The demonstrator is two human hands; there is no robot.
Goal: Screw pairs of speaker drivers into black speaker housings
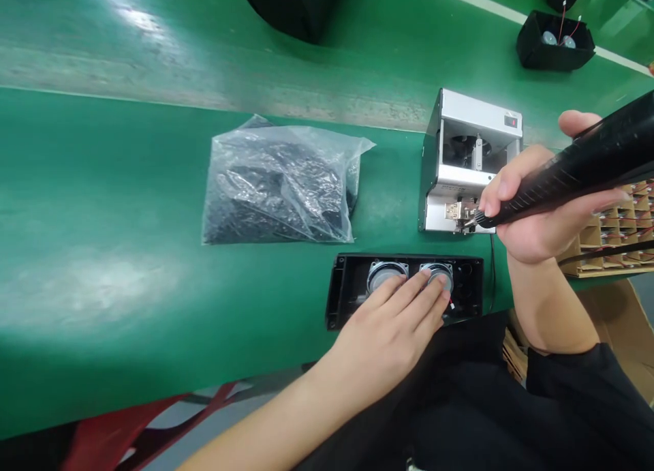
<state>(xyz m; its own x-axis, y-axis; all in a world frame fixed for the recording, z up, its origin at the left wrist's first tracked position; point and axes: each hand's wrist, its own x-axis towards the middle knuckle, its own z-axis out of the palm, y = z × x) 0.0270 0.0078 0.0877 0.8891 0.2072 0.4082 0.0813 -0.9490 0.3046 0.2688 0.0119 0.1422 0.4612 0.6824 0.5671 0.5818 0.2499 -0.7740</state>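
Note:
My left hand (391, 321) lies with its fingers stretched out over two round speakers, the left speaker (384, 275) and the right speaker (440, 277). Both sit inside a long black speaker housing (341, 300) near the table's front edge. My fingers cover part of each one. My right hand (536, 219) is wrapped round a black electric screwdriver (572, 171). Its tip points down and left, at the metal outlet of a silver and black screw feeder (475, 110); whether a screw is on the bit cannot be made out.
A clear plastic bag (281, 185) of dark parts lies left of the feeder. Cardboard dividers (613, 225) with wired parts stand at the right. Beyond are another black housing (554, 55) with speakers and a dark case (301, 11). A cable (493, 273) hangs beside the feeder.

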